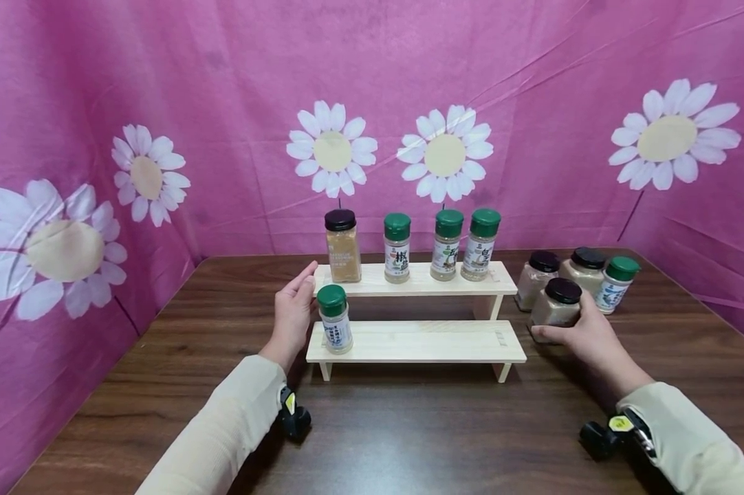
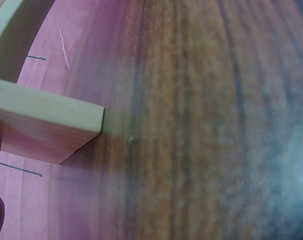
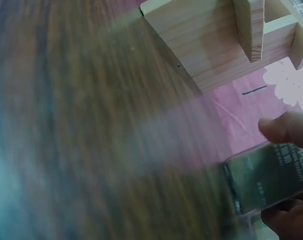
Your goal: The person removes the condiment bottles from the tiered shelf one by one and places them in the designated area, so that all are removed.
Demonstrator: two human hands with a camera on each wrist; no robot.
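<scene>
My right hand grips a square clear spice jar with a black lid, right of a two-tier pale wooden rack. In the right wrist view, thumb and fingers lie on opposite sides of this jar. My left hand is at the left end of the rack's upper shelf, its fingers extended against that end. A green-capped spice bottle stands at the left of the lower shelf. On the upper shelf are a black-lidded jar and three green-capped bottles.
Behind the held jar stand two black-lidded jars and a green-capped bottle, close together. The brown wooden table meets a pink cloth with white flowers at the back and sides.
</scene>
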